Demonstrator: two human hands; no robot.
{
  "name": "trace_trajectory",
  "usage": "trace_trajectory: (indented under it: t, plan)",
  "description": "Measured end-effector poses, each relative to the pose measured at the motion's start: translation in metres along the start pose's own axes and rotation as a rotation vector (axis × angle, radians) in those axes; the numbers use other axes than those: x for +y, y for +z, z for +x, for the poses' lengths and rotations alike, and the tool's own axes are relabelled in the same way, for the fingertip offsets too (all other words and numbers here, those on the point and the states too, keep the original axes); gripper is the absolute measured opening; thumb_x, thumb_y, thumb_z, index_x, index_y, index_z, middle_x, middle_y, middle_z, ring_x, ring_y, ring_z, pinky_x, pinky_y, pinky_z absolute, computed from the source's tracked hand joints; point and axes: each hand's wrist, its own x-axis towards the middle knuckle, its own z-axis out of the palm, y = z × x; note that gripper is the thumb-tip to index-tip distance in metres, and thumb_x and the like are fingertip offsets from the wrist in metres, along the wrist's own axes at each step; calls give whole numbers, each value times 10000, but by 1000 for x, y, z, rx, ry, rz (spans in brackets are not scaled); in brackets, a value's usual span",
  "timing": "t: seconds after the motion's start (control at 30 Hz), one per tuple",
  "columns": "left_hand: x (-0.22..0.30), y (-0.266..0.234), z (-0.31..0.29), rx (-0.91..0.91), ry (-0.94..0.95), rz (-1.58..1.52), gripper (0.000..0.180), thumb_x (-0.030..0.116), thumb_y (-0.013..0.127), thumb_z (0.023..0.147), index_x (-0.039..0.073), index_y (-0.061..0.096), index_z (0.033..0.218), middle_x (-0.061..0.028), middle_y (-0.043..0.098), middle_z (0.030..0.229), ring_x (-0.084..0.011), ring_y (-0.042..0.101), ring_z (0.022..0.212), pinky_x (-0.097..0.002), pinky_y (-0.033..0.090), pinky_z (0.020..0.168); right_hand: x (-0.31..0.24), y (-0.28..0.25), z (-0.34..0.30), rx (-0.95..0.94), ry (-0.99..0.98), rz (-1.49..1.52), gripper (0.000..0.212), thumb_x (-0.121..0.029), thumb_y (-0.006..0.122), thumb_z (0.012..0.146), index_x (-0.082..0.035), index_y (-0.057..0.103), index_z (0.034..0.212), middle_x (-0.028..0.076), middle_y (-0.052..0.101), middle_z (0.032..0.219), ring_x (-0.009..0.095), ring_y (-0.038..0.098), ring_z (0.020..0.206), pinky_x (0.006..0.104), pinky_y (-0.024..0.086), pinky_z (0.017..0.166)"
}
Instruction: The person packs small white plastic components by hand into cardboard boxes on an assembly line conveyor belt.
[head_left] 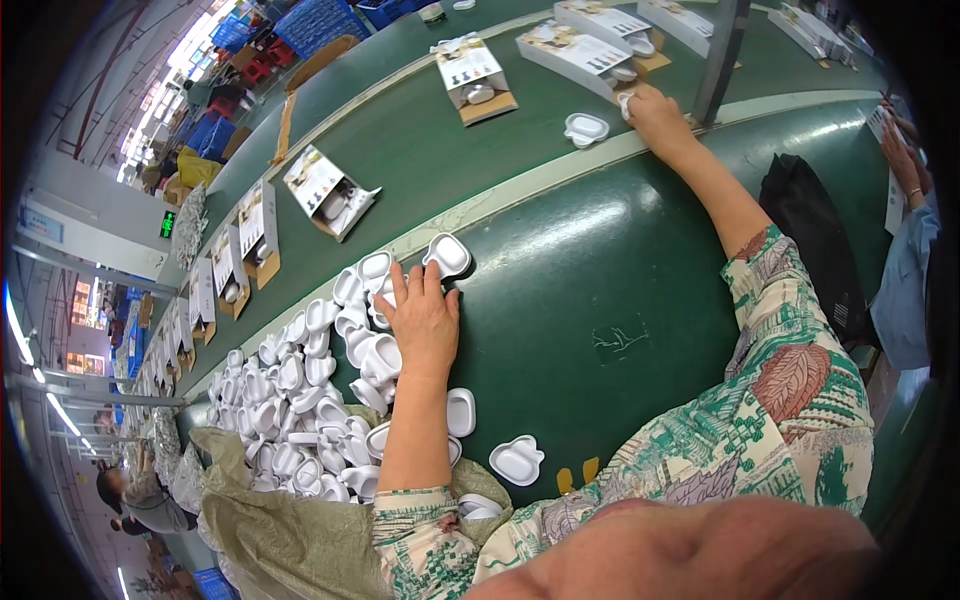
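Note:
My left hand (424, 318) lies with fingers spread over the near edge of a heap of small white plastic dish-like parts (290, 375). Its fingertips touch or nearly touch a single white part (448, 255) at the heap's far end. At the far right my right hand (657, 118) reaches over the conveyor edge, its fingers pinched round a white plastic part (626, 104). Just beyond that hand is the open end of a printed carton (578, 52), with white parts showing inside. A loose white part (586, 129) rests on the green belt left of my right hand.
More open cartons (474, 78) stand along the green conveyor belt (420, 160). A metal post (722, 62) rises beside my right hand. A woven sack (290, 535) lies under the heap. At right are a black bag (815, 240) and another person's hands (902, 160).

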Motion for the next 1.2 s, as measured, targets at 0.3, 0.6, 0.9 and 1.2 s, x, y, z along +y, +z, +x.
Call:
trace_trajectory:
  t: [0.3, 0.6, 0.9, 1.2]
  plan:
    - [3, 14, 12, 5, 1, 7, 482, 237, 640, 805, 90, 471, 1231, -100, 496, 1225, -334, 337, 1287, -622, 227, 972, -66, 29, 42, 196, -472, 255, 91, -134, 547, 789, -56, 557, 835, 93, 550, 910, 266, 535, 909, 386, 430, 723]
    - [0, 18, 17, 11, -8, -3, 485, 237, 647, 796, 90, 480, 1226, -97, 498, 1219, -327, 336, 1287, -604, 221, 985, -56, 82, 154, 148, -192, 85, 113, -166, 578, 790, -68, 583, 846, 101, 566, 894, 277, 566, 932, 415, 483, 738]
    - [-6, 16, 11, 14, 12, 9, 479, 238, 640, 803, 86, 482, 1229, -103, 497, 1221, -331, 338, 1280, -611, 234, 976, -64, 44, 80, 288, -227, 318, 166, -227, 611, 795, -68, 585, 832, 86, 564, 887, 269, 559, 918, 412, 469, 741]
    - [-1, 5, 4, 9, 14, 12, 465, 258, 628, 813, 81, 482, 1218, -98, 497, 1212, -325, 337, 1281, -614, 231, 976, -57, 15, 33, 26, -338, 137, 97, -135, 589, 778, -71, 575, 849, 63, 541, 910, 246, 524, 930, 384, 426, 758]
